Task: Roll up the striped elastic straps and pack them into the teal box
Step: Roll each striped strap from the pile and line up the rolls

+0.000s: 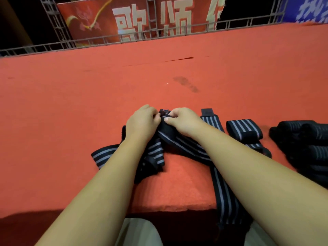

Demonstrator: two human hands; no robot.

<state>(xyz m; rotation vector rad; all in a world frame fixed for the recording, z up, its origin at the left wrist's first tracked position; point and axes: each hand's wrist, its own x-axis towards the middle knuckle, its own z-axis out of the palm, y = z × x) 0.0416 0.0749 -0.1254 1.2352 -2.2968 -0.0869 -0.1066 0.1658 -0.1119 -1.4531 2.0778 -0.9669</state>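
Note:
A black strap with grey stripes (177,144) lies tangled on the red carpeted surface (88,96) in front of me. My left hand (142,121) and my right hand (182,119) both pinch its dark end (164,112) between curled fingers. The strap's tail (225,197) hangs over the front edge by my right forearm, and a loop (103,155) spreads out to the left. Another strap (211,119) lies flat under my right arm. A folded strap (243,128) sits to the right. No teal box is in view.
A dark pile of rolled straps (305,144) sits at the right edge. The red surface's front edge (168,209) runs close to my lap. A metal truss railing (142,37) and a red banner (134,20) stand at the far side.

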